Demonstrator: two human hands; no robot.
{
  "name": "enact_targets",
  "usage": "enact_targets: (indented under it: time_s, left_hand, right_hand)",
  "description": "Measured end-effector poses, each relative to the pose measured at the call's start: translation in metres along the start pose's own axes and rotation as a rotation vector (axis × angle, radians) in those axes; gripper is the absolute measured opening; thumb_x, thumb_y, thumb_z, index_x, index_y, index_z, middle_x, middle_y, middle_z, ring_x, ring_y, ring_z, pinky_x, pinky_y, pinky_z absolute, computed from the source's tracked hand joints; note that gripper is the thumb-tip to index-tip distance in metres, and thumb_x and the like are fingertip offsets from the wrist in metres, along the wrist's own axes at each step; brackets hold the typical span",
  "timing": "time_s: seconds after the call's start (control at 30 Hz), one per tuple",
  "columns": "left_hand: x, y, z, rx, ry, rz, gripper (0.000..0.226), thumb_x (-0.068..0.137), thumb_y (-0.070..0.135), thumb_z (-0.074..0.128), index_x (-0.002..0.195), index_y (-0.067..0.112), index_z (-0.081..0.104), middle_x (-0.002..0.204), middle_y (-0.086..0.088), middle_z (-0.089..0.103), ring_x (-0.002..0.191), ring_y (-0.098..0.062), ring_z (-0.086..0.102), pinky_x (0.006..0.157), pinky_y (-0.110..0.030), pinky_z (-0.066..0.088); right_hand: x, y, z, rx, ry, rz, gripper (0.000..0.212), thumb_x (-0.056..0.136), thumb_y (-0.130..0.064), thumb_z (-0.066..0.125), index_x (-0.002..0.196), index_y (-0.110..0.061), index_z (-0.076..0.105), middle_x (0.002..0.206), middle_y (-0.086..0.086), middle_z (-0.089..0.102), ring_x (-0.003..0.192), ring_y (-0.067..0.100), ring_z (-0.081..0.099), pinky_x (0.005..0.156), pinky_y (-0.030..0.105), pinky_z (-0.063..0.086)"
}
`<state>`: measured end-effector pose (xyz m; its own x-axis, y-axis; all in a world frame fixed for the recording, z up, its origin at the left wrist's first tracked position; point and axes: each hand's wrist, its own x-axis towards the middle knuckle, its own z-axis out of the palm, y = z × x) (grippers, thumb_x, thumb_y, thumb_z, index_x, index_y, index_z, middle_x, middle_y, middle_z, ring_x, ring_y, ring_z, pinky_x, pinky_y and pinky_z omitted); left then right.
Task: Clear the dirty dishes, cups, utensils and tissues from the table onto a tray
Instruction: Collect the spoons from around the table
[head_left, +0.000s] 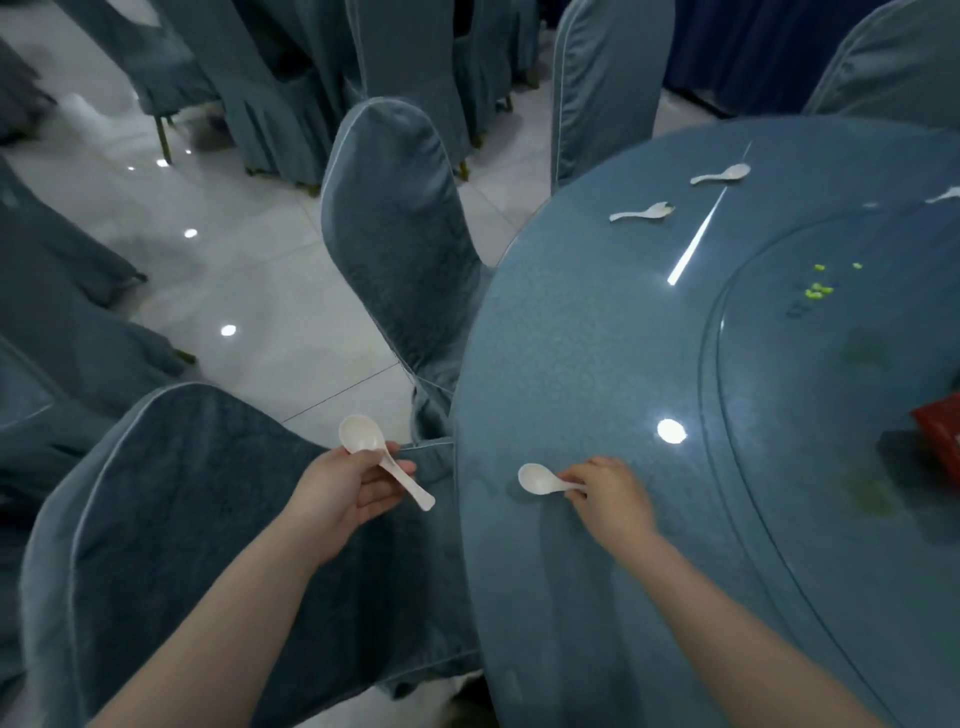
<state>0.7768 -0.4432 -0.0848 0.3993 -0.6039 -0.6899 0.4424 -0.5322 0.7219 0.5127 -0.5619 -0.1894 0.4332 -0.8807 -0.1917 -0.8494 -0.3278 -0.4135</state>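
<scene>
Left hand off the table edge, above a covered chair; fingers curled round the handle of a white spoon, bowl up and pointing away, handle end poking out past the palm toward the table

Right hand down on the round blue-grey table, near its left rim; fingertips pinching the handle of a second white spoon, bowl pointing left, resting on or just above the glass top, cannot tell which

Hands apart, each clamped on its own spoon

Farther along the table rim: two more white spoons, nearer one and farther one, lying flat, well apart from both hands; the tip of another white piece at the right frame edge

Raised round turntable at the table's centre, with scattered green bits and greenish smears on it; red object at the right edge, mostly cut off

Second covered chair pushed up against the table's left side; more covered chairs on the pale tiled floor behind
</scene>
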Motion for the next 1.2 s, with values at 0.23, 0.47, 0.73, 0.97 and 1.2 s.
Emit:
enact_targets:
  time_s: [0.23, 0.47, 0.73, 0.97, 1.2]
  left_hand:
    - [-0.023, 0.016, -0.026, -0.168, -0.028, 0.072, 0.018, 0.097, 0.004, 0.043, 0.107, 0.004, 0.058, 0.089, -0.017, 0.074, 0.081, -0.028, 0.072, 0.063, -0.034, 0.057]
    - [-0.063, 0.028, -0.068, -0.28, -0.128, 0.161, 0.029, 0.089, -0.011, 0.039, 0.107, 0.004, 0.056, 0.094, -0.017, 0.073, 0.086, -0.029, 0.071, 0.067, -0.033, 0.059]
    - [-0.11, 0.026, -0.181, -0.336, -0.247, 0.338, 0.014, 0.095, 0.001, 0.046, 0.106, 0.001, 0.056, 0.089, -0.013, 0.075, 0.079, -0.021, 0.073, 0.065, -0.026, 0.059]
    - [-0.113, 0.023, -0.265, -0.244, -0.133, 0.333, 0.021, 0.1, 0.008, 0.039, 0.097, 0.003, 0.059, 0.08, -0.01, 0.075, 0.066, -0.016, 0.071, 0.052, -0.022, 0.053]
    - [-0.08, 0.051, -0.325, -0.291, -0.061, 0.286, 0.016, 0.099, 0.007, 0.039, 0.096, 0.003, 0.054, 0.088, -0.019, 0.07, 0.076, -0.024, 0.071, 0.06, -0.026, 0.059]
  right_hand:
    - [0.005, -0.081, -0.025, 0.288, 0.06, 0.027, 0.016, 0.08, -0.02, 0.072, 0.095, -0.023, 0.075, 0.091, -0.005, 0.073, 0.081, 0.008, 0.064, 0.072, 0.02, 0.044]
    - [-0.027, -0.217, -0.051, 0.469, 0.12, -0.18, 0.018, 0.074, -0.021, 0.077, 0.091, -0.027, 0.076, 0.066, -0.024, 0.062, 0.061, -0.014, 0.054, 0.057, 0.003, 0.039]
    - [-0.09, -0.359, -0.014, 0.396, 0.153, -0.315, 0.02, 0.075, -0.028, 0.075, 0.095, -0.03, 0.074, 0.069, -0.023, 0.058, 0.066, -0.01, 0.053, 0.062, 0.008, 0.038]
    - [-0.125, -0.444, 0.024, 0.326, 0.148, -0.377, 0.022, 0.075, -0.035, 0.075, 0.096, -0.028, 0.074, 0.071, -0.022, 0.05, 0.067, -0.009, 0.047, 0.067, 0.018, 0.04]
    - [-0.098, -0.47, 0.039, 0.381, 0.067, -0.278, 0.027, 0.077, -0.035, 0.075, 0.103, -0.028, 0.07, 0.084, -0.019, 0.057, 0.075, -0.002, 0.053, 0.07, 0.01, 0.042]
